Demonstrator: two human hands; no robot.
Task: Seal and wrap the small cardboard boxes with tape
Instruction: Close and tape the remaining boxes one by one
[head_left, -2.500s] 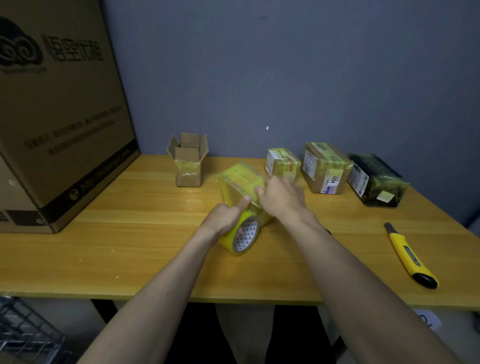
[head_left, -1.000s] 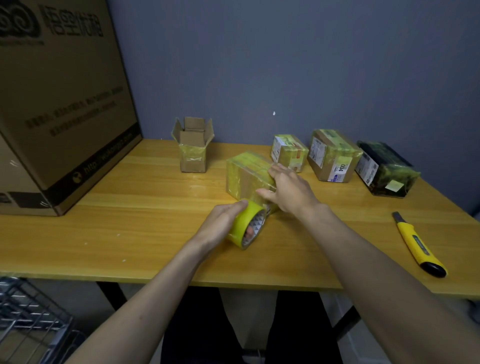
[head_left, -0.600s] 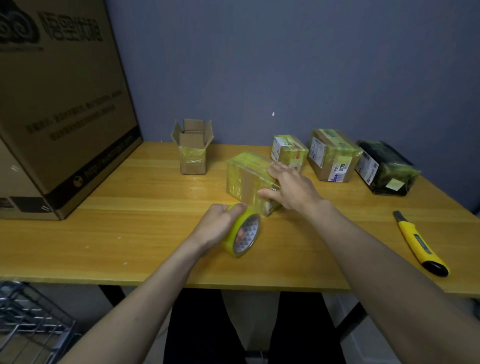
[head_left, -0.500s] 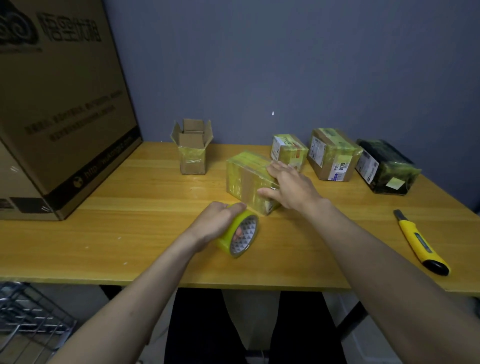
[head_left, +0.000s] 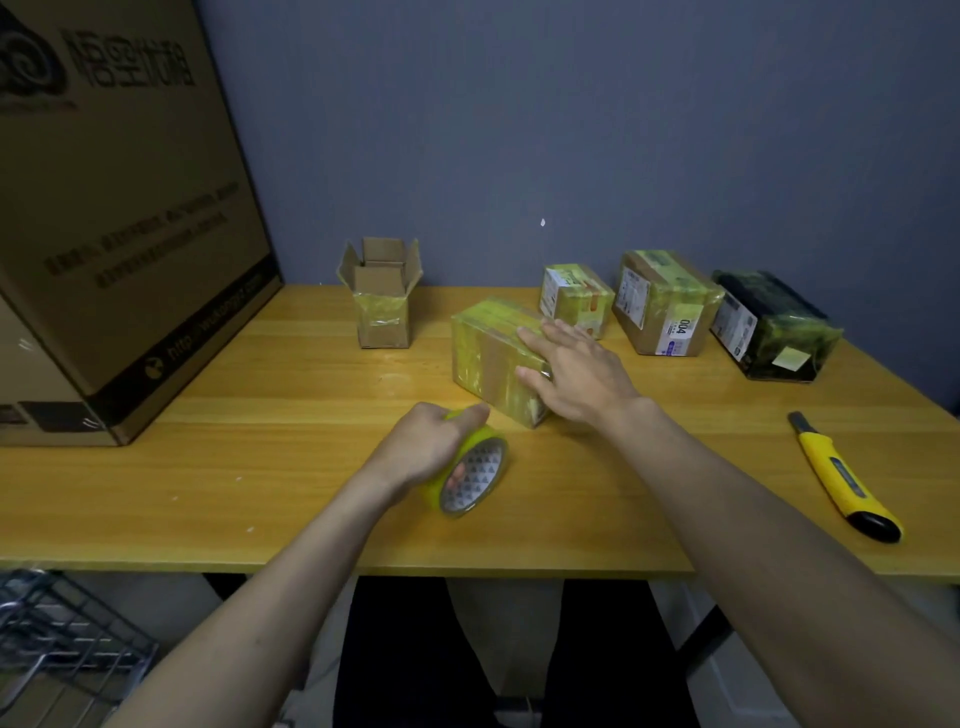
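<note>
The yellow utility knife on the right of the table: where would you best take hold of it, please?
Grip the utility knife round its yellow mid-body, coming from above with the right hand. It lies flat on the table, handle towards the near edge, with its darker tip pointing away, so I would keep fingers off that far end.

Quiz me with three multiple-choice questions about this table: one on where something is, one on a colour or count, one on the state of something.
1. Where does the cutter lie?
A. on the table's right side
B. inside the open box
C. on the big carton

2. What colour is the tape roll?
A. red
B. yellow-green
C. white

3. How is the small box at the back left?
A. taped shut
B. crushed flat
C. open at the top

Answers:
1 A: it lies on the table, right of the right hand.
2 B: the roll that the left hand grips is yellow-green.
3 C: its flaps stand up.
</note>
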